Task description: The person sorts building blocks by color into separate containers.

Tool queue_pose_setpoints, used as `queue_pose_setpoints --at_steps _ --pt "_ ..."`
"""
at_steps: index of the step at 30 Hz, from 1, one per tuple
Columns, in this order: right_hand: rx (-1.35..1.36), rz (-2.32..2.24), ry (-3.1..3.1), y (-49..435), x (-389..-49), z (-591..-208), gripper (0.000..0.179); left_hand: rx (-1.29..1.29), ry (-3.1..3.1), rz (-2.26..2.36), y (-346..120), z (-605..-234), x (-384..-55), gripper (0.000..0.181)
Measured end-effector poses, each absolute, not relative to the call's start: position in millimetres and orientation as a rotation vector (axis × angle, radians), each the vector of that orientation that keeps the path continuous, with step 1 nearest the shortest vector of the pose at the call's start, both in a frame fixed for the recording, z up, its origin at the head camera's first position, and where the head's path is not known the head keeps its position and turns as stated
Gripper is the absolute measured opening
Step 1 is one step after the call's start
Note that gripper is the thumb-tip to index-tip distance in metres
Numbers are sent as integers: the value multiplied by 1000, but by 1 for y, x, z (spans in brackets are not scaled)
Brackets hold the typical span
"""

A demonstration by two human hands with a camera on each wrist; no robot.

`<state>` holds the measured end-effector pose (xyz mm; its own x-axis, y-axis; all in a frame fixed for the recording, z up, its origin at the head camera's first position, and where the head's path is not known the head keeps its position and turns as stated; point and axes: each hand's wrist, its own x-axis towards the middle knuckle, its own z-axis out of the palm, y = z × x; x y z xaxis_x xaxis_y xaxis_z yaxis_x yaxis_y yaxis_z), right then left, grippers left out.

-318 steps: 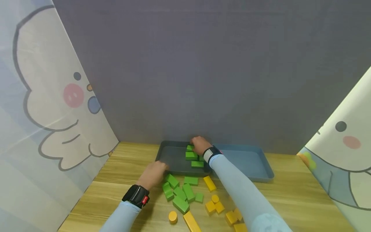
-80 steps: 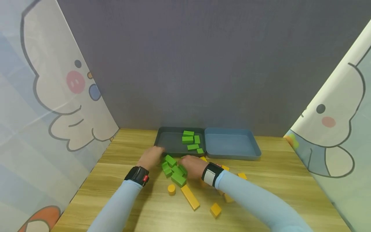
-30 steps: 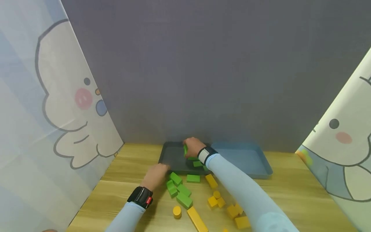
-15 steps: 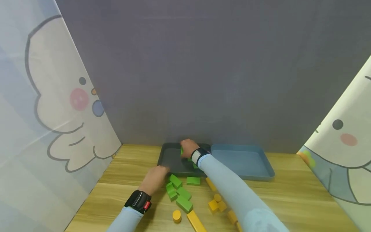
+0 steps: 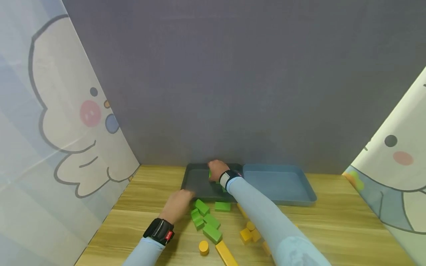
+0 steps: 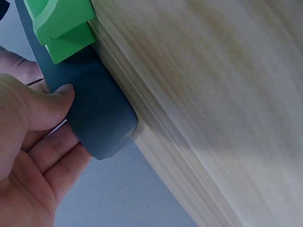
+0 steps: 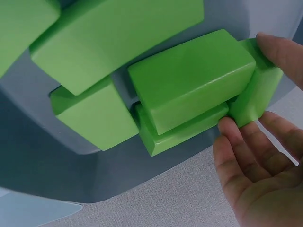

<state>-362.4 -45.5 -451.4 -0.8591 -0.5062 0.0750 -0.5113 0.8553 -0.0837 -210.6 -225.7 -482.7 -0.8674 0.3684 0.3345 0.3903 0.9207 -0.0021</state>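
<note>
My left hand [image 5: 178, 205] pinches the near left corner of the dark grey tray [image 5: 194, 184]; in the left wrist view its thumb presses the tray wall [image 6: 102, 113], fingers behind. Inside that tray my right hand [image 5: 217, 170] holds a green block [image 7: 259, 92] between thumb and fingers, as the right wrist view shows. The block stands on end beside another green block [image 7: 189, 78]. Several more green blocks lie in the tray, mostly hidden from the head view by the hand and wrist. On the table before the tray lie several green blocks [image 5: 212, 233].
A blue-grey tray [image 5: 279, 184] stands right of the dark one. Yellow blocks, among them a long bar [image 5: 226, 253] and a cylinder [image 5: 204, 247], lie nearer on the wooden table [image 5: 339, 221]. A grey panel [image 5: 213, 81] rises behind the trays.
My right hand was at the green blocks on the table 2.7 seconds ago, then carried one into the dark tray. Since half a second ago it has barely moved. My left hand stays at the corner.
</note>
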Motion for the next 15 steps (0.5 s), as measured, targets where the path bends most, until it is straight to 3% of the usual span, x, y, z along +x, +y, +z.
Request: queue_pose_setpoints --at_steps 15 --pt "824 178 -2948 -36 -356 -444 50 -572 -2736 -88 -225 -484 -212 25"
